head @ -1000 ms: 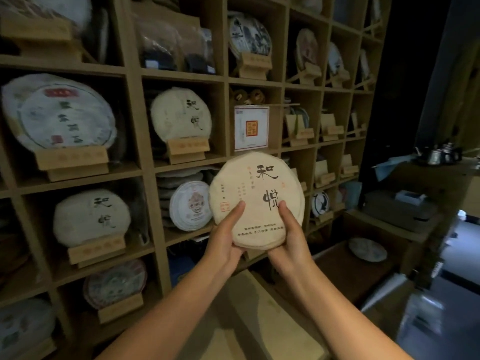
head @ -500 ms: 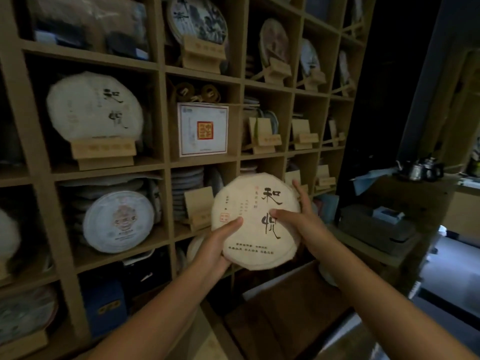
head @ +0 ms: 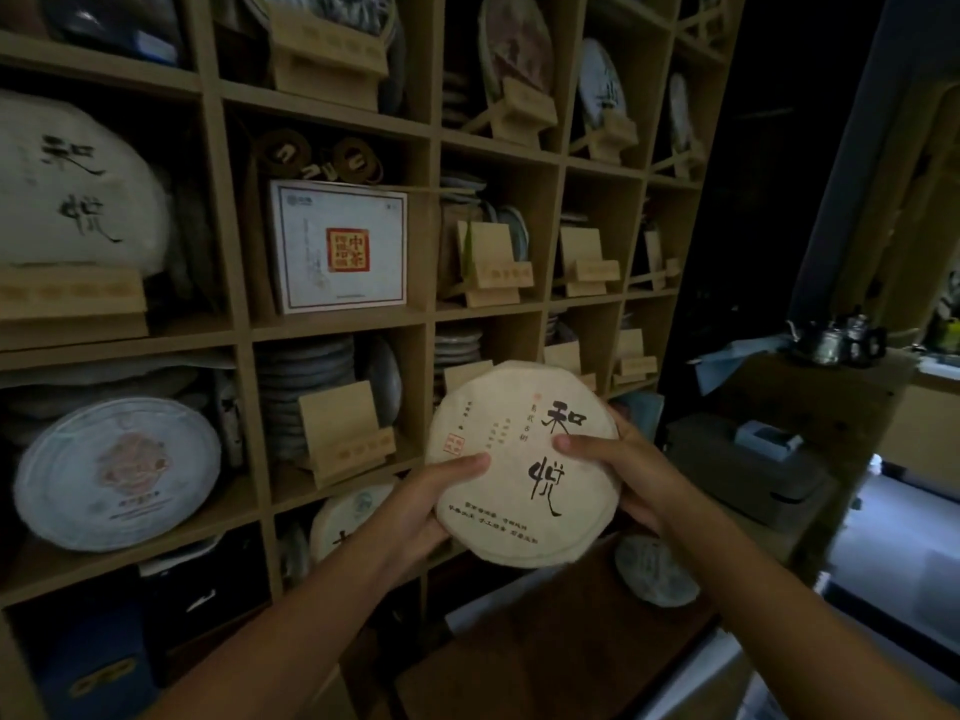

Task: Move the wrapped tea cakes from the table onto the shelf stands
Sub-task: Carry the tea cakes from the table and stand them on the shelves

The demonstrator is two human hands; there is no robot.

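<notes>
Tea shop: shelves (head: 332, 324) displaying wrapped tea cakes (head: 117, 472).

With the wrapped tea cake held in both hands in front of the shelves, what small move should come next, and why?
Probably carry the tea cake up and left toward the bare wooden stand in the nearest compartment. Both the left hand and the right hand hold it by its edges, clear of the shelf, and that stand holds nothing on its ledge.

1. Your left hand (head: 415, 511) and right hand (head: 618, 470) grip the wrapped tea cake (head: 524, 459) at centre frame.
2. An empty wooden stand (head: 343, 433) sits just left, on the shelf (head: 332, 324).
</notes>
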